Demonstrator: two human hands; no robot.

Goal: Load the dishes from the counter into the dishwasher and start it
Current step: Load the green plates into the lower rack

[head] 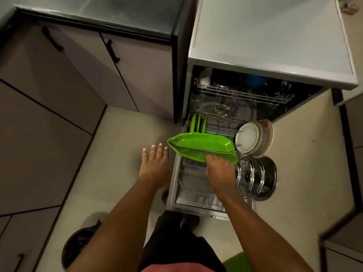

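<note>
Over the wire rack (188, 185), the right hand (220, 171) is gripping the near rim of a glossy green plastic tray (200, 146), holding it tilted. Beside the rack, the left hand (155, 165) is hovering flat, fingers straight and spread, holding nothing. Shiny steel pots (261, 177) are sitting at the rack's right, round pale plates (247, 137) are standing beyond, and thin green plates (197, 122) are standing farther left.

The green tray (200, 146) looks like glossy, smooth plastic. The lower rack (190, 179) is thin metal wire; the pots (261, 177) at its right edge are polished steel.
</note>
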